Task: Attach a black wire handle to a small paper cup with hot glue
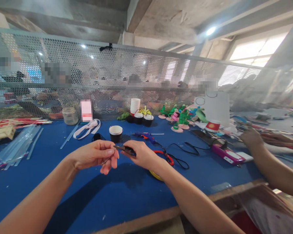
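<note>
My left hand [95, 155] and my right hand [139, 154] meet above the blue table [107, 191]. Between their fingertips they pinch a small dark strip-like piece [124, 149]. A thin wire or stem [106, 160] hangs from my left fingers. A small black cup with a white rim [115, 133] stands just behind my hands. A blue glue gun [144, 136] lies to its right, with a black cord trailing off. Red-handled scissors [166, 157] lie partly hidden behind my right wrist.
Clear glue sticks [19, 144] lie at the left, a jar [70, 115] and white ribbon [88, 127] behind. Small black pots [143, 118] and green craft plants [180, 118] stand at the back by a perforated screen. A co-worker's hand [252, 138] reaches in at right, near a pink phone [227, 155].
</note>
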The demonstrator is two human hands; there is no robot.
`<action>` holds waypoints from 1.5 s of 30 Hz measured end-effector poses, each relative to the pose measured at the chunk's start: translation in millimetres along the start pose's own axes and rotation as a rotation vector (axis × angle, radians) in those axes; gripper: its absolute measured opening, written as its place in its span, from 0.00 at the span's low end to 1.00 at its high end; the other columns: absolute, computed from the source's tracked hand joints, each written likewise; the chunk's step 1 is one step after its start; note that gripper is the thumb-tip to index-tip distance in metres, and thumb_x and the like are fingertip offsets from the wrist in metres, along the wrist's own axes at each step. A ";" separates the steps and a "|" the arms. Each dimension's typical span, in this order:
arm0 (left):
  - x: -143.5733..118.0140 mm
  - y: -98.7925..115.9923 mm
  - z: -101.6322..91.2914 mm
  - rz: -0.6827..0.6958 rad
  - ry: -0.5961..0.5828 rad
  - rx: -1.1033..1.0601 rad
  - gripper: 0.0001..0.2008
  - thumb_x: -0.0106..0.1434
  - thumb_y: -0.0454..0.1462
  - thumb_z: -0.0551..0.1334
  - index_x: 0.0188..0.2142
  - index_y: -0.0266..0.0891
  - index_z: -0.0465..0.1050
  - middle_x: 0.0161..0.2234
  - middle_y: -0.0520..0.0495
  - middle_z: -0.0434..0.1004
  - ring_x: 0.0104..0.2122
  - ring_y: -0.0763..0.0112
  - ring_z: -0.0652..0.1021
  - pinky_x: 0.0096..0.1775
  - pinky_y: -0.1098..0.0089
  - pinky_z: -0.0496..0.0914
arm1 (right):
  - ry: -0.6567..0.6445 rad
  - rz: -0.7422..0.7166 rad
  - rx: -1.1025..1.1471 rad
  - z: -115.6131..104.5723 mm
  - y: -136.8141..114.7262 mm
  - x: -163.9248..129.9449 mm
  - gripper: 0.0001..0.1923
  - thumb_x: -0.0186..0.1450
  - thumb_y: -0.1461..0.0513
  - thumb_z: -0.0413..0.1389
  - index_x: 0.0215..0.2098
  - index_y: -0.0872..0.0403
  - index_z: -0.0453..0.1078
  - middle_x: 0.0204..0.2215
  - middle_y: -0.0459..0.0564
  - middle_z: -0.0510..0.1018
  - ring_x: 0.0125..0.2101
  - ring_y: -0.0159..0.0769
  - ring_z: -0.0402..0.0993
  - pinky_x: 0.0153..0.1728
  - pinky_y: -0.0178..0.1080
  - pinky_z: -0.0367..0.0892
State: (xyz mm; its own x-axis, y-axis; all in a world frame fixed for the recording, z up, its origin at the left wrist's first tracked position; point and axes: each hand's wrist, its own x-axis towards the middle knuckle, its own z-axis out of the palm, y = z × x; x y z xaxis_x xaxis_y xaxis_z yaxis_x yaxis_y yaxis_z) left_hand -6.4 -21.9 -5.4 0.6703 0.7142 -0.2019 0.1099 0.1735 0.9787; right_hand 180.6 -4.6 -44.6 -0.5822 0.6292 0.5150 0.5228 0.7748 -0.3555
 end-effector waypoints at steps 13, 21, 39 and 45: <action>13.1 -9.7 7.2 0.155 0.184 0.038 0.11 0.52 0.42 0.59 0.26 0.35 0.68 0.16 0.53 0.66 0.14 0.83 0.58 0.18 0.78 0.50 | 0.063 -0.029 -0.111 -6.6 11.3 -2.2 0.07 0.57 0.63 0.51 0.34 0.57 0.63 0.28 0.51 0.70 0.28 0.32 0.65 0.29 0.32 0.60; 16.1 -6.8 14.7 0.304 0.405 0.290 0.11 0.52 0.42 0.57 0.23 0.36 0.67 0.18 0.53 0.68 0.19 0.80 0.63 0.22 0.77 0.56 | 0.108 0.052 -0.130 -6.5 9.6 -2.2 0.08 0.58 0.61 0.50 0.35 0.56 0.64 0.29 0.51 0.70 0.30 0.33 0.66 0.31 0.33 0.59; 18.8 -13.1 19.0 0.433 0.828 0.957 0.10 0.57 0.38 0.51 0.30 0.36 0.69 0.23 0.49 0.74 0.23 0.73 0.72 0.27 0.75 0.62 | -0.062 0.427 0.266 -0.8 -8.9 -2.2 0.18 0.57 0.50 0.47 0.32 0.57 0.65 0.25 0.48 0.71 0.25 0.30 0.65 0.25 0.32 0.57; 20.8 -14.5 17.2 0.422 0.827 0.879 0.10 0.57 0.38 0.51 0.30 0.36 0.69 0.24 0.48 0.75 0.26 0.72 0.73 0.29 0.75 0.64 | -0.039 0.408 0.238 0.5 -8.6 -2.3 0.19 0.56 0.50 0.49 0.34 0.57 0.65 0.27 0.49 0.71 0.27 0.31 0.65 0.28 0.33 0.58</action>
State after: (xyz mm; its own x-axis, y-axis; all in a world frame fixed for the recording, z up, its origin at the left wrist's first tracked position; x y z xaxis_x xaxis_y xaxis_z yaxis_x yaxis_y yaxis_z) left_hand 18.6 -21.2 -23.2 0.1522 0.8666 0.4753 0.6595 -0.4472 0.6042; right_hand 177.2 -12.7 -43.2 -0.3842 0.8837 0.2675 0.5593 0.4532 -0.6941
